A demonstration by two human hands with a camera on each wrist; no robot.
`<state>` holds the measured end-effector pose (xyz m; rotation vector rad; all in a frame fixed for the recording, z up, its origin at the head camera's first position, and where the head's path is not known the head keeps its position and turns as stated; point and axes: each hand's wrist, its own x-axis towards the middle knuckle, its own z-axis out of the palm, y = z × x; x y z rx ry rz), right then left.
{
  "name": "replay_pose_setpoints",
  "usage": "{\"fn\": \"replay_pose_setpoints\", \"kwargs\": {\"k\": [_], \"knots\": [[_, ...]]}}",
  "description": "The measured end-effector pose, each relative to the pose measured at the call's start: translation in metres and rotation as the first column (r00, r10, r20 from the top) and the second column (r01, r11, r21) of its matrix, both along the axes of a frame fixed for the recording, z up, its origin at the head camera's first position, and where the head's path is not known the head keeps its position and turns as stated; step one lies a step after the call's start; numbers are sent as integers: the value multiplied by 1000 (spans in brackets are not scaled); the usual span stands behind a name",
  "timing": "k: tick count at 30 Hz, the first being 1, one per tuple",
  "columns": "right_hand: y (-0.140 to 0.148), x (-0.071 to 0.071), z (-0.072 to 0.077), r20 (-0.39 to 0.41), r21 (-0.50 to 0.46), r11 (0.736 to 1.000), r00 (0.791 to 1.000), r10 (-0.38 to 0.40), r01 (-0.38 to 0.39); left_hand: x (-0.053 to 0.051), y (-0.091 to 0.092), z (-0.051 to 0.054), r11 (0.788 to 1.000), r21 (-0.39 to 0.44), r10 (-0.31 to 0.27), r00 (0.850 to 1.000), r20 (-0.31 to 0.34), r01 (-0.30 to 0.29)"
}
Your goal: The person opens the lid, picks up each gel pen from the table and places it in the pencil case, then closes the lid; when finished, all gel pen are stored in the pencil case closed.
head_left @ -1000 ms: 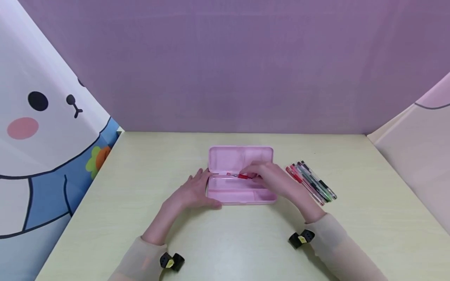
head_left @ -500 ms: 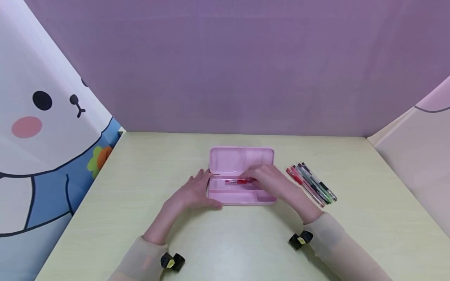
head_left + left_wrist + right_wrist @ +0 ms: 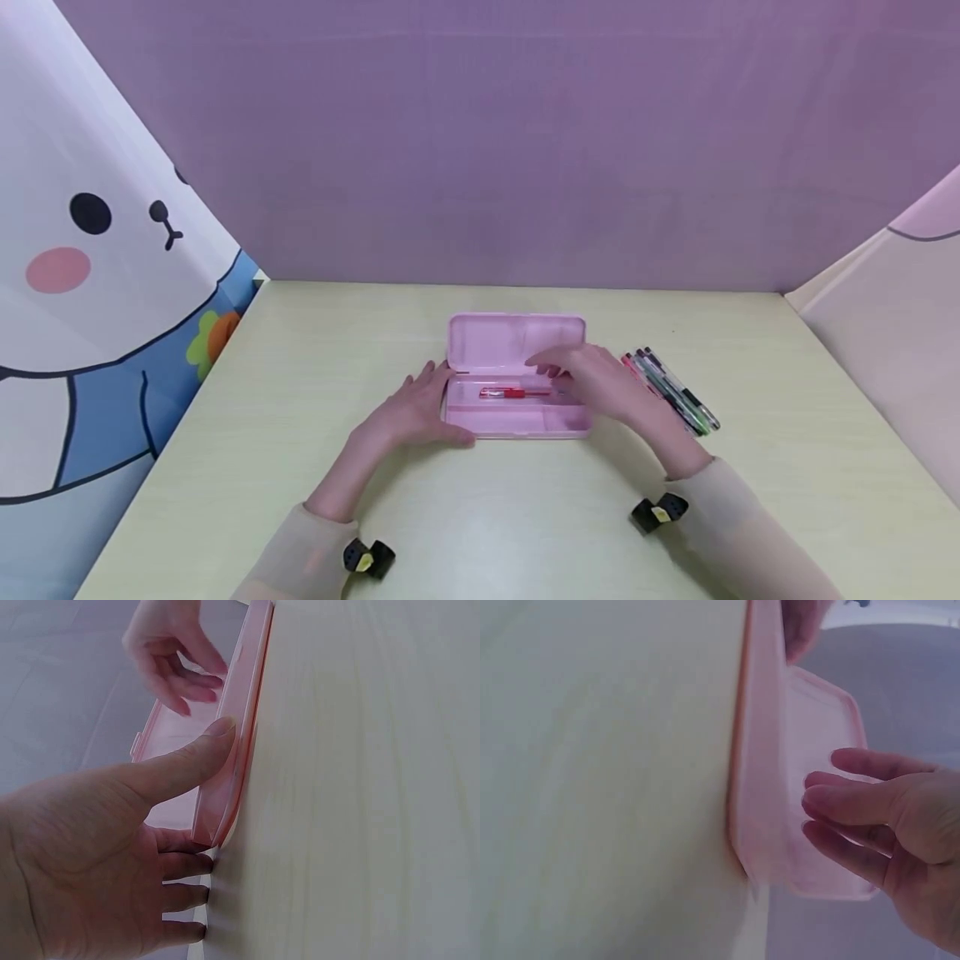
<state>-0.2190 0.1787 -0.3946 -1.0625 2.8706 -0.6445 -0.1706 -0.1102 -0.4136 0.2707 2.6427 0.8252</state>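
Note:
A pink pencil case (image 3: 517,342) lies with its lid back on the table. Across its left end my left hand (image 3: 420,408) holds it, thumb along the front wall and the other fingers at the left side. Inside the back compartment rests a red-capped pen (image 3: 510,392), lying lengthwise. My right hand (image 3: 596,379) hovers over the case's right part, its fingers loosely bent and holding nothing. In the right wrist view, the right fingers (image 3: 847,851) stand apart from each other beside the lid. The pen is hidden in both wrist views.
Several pens (image 3: 675,392) lie side by side on the table right of the case, partly covered by the right forearm. A purple backdrop (image 3: 525,150) rises behind the pale wooden table (image 3: 337,325).
The right hand has lowered the red-capped pen into the back compartment and let it go, then risen slightly and moved right. The left hand keeps its place on the case.

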Motion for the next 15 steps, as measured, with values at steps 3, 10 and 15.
{"fn": "replay_pose_setpoints", "kwargs": {"k": [3,10,15], "knots": [[15,-2,4,7,-100,995,1000,-23,23,0,0,0,1000,-3,-7,1000,-8,7],[65,-2,13,-10,-304,946,993,-117,109,0,0,-1,1000,2,-15,1000,-17,15],[103,0,18,-11,-321,927,978,-210,195,-1,-1,-1,1000,5,-13,1000,-20,14]]}}
